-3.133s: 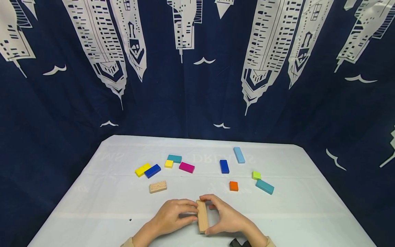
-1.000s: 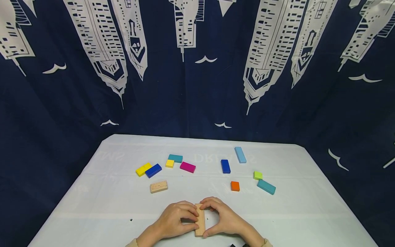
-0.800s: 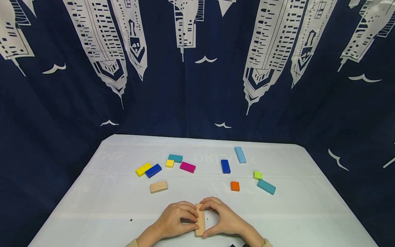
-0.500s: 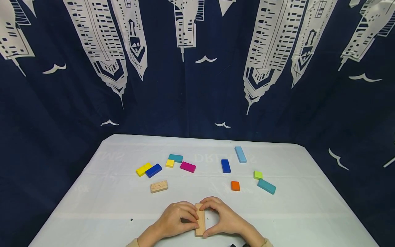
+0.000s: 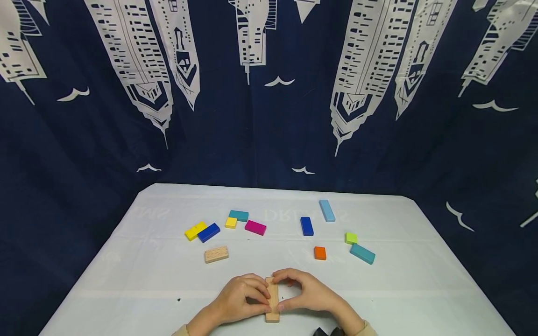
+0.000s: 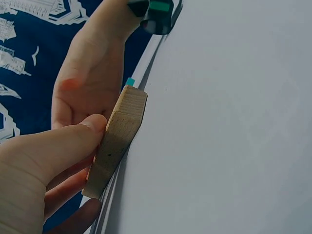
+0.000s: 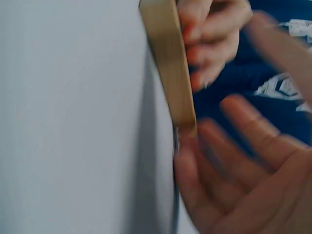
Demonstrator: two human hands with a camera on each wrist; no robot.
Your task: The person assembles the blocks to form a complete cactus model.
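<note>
Both forearms (image 5: pixel 345 313) come in low, tan cuffs (image 5: pixel 366 330) just showing. Left hand (image 5: pixel 243 298) is turned back-side up, fingers bent, thumb stretched out below them. Right hand (image 5: pixel 310 291) has index and thumb curved into a loose C, kinda blurry in its wrist view.

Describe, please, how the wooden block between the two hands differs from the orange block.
Colour: the wooden block is pale brown, while the orange block is bright orange.
Shape: the wooden block is long and narrow; the orange block is short and nearly square.
Contact: the left hand touches the wooden block with its fingers; no hand touches the orange block.
Shared: both have straight edges.
</note>
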